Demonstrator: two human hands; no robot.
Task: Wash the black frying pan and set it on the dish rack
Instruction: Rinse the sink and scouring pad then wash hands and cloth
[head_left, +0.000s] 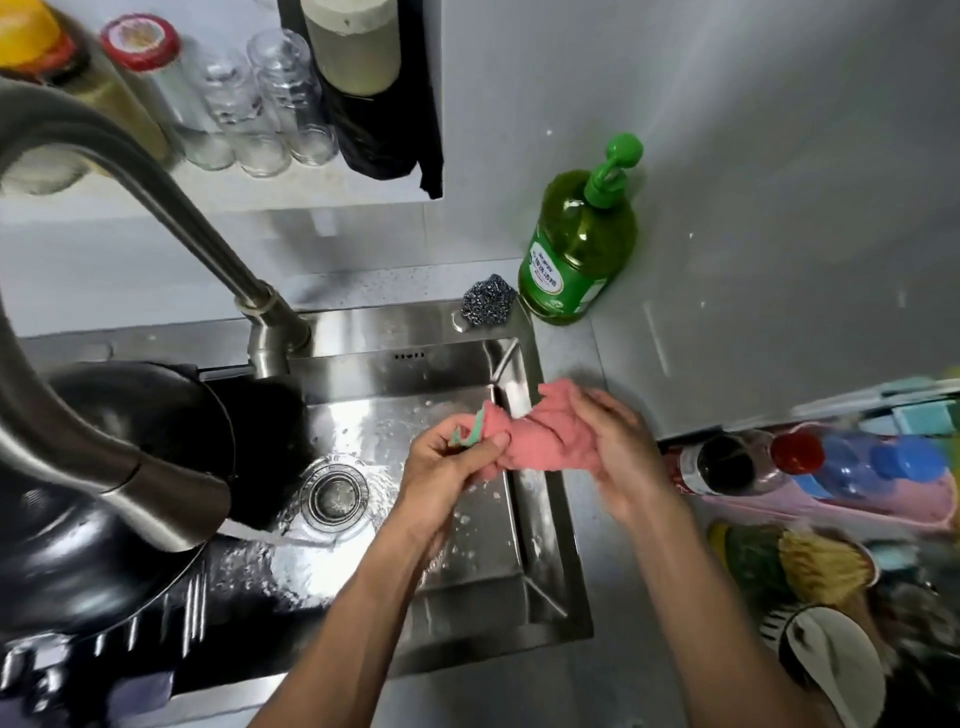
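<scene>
Steel worktop (649, 649) surrounds the wet sink (441, 364); both hands wring a pink cloth (545, 441), left hand (447, 467) gripping one end, right hand (623, 457) the other. At nine o'clock from them, well apart, the black frying pan (119, 467) leans in the sink under the tap (156, 493), nearer the left hand.

A single head-worn wide-angle camera looks steeply down, close over the sink (363, 364) at frame centre, with the faucet (130, 218) looming large at the left.
</scene>
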